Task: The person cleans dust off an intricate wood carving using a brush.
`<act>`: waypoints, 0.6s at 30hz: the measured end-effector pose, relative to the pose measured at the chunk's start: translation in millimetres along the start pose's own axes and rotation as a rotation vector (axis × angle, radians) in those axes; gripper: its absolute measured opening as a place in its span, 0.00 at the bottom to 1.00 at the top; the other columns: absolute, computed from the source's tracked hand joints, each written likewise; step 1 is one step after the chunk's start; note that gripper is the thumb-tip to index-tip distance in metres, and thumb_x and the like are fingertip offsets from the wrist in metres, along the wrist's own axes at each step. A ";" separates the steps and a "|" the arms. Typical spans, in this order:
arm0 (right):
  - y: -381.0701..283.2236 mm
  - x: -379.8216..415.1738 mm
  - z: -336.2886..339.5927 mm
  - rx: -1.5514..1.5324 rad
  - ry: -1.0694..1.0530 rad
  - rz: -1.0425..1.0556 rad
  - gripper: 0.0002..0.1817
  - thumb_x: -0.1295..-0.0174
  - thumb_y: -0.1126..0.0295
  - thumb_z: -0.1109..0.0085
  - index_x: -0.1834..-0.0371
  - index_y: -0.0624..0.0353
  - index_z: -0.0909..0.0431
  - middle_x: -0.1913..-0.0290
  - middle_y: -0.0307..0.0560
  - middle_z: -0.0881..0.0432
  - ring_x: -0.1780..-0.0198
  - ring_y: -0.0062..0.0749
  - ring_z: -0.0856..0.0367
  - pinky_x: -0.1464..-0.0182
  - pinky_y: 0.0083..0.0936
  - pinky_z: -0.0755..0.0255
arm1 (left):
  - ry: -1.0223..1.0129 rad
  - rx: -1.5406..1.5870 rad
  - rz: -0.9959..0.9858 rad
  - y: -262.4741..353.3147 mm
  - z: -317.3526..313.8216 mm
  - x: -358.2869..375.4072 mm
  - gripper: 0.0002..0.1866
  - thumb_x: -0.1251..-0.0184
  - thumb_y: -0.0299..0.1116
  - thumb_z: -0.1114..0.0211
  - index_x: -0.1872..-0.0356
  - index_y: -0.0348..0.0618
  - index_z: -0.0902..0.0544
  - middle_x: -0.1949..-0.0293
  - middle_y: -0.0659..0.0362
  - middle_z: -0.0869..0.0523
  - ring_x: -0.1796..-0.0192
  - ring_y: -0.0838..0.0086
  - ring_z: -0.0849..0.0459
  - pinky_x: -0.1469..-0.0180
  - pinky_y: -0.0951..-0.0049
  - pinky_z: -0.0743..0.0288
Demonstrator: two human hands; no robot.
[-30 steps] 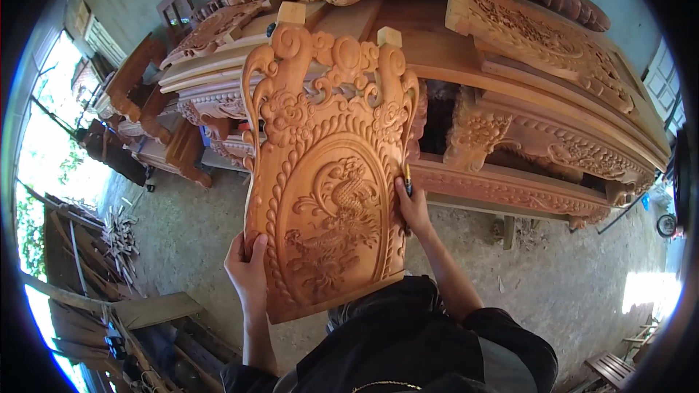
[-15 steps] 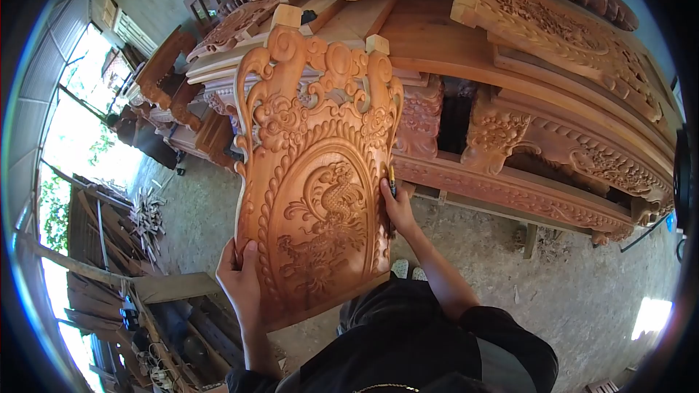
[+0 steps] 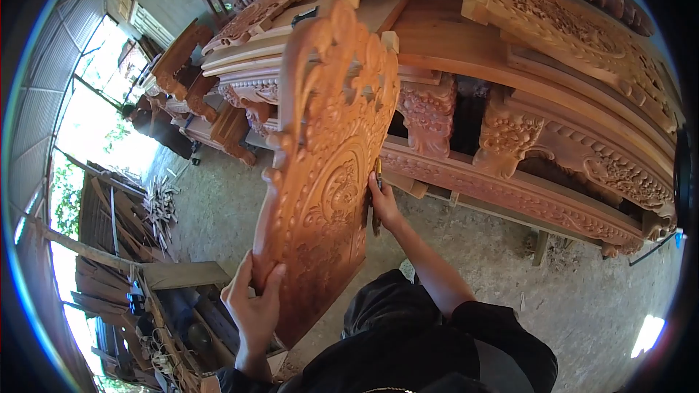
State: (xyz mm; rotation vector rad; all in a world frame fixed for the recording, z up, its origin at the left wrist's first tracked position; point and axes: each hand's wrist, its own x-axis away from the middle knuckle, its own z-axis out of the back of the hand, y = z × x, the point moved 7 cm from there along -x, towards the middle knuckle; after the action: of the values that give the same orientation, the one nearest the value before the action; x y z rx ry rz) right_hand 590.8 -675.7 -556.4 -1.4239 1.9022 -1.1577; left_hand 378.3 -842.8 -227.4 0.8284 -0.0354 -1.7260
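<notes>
While the carved wooden panel [image 3: 328, 153] stands upright and turned edge-on, the left hand [image 3: 255, 306] grips its lower left edge with fingers curled around it. The right hand [image 3: 380, 204] presses the right edge, fingers closed around a thin tool [image 3: 377, 175].
</notes>
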 end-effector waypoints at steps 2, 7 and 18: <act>-4.1 5.1 -5.4 0.071 -0.022 -0.078 0.27 0.24 0.46 0.46 0.58 0.64 0.20 0.75 0.38 0.22 0.73 0.24 0.25 0.67 0.28 0.28 | -0.006 -0.042 -0.035 9.4 1.2 5.6 0.23 0.43 0.27 0.21 0.48 0.25 0.16 0.68 0.45 0.10 0.66 0.70 0.10 0.59 0.73 0.20; -77.7 52.0 9.1 0.425 0.414 0.349 0.23 0.25 0.52 0.43 0.59 0.66 0.17 0.78 0.48 0.21 0.76 0.23 0.22 0.70 0.32 0.26 | 0.039 -0.042 -0.193 17.9 -1.9 12.8 0.23 0.47 0.26 0.20 0.51 0.23 0.16 0.71 0.45 0.13 0.71 0.67 0.12 0.63 0.71 0.21; -172.7 208.7 -67.8 0.565 -0.171 0.266 0.45 0.44 0.53 0.22 0.30 0.69 0.31 0.44 0.63 0.15 0.43 0.48 0.13 0.41 0.36 0.21 | 0.011 0.130 -0.213 -9.1 -56.4 57.0 0.25 0.47 0.29 0.21 0.52 0.19 0.17 0.62 0.38 0.11 0.67 0.53 0.10 0.62 0.63 0.18</act>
State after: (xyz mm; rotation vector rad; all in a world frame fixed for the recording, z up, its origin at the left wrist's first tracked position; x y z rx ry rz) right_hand 557.5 -865.0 -353.8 -0.8998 1.4335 -1.2617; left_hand 396.1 -867.0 -302.4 0.9650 -0.0540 -1.9349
